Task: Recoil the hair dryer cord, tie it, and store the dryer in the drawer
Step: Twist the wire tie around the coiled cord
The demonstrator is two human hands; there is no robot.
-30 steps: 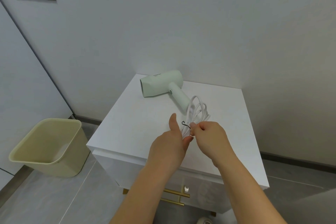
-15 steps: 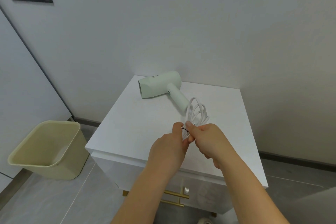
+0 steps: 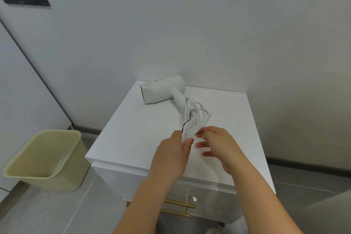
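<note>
Left hand (image 3: 171, 155) grips the gathered loops of the white cord (image 3: 195, 118), thumb and fingers closed round the bundle. Right hand (image 3: 218, 146) pinches one end of a thin black tie (image 3: 187, 122) against the cord, its other fingers spread. We note the pale green dryer (image 3: 163, 89) lying on its side on the white worktop (image 3: 133, 131), drawer handle (image 3: 178, 204) below.
</note>
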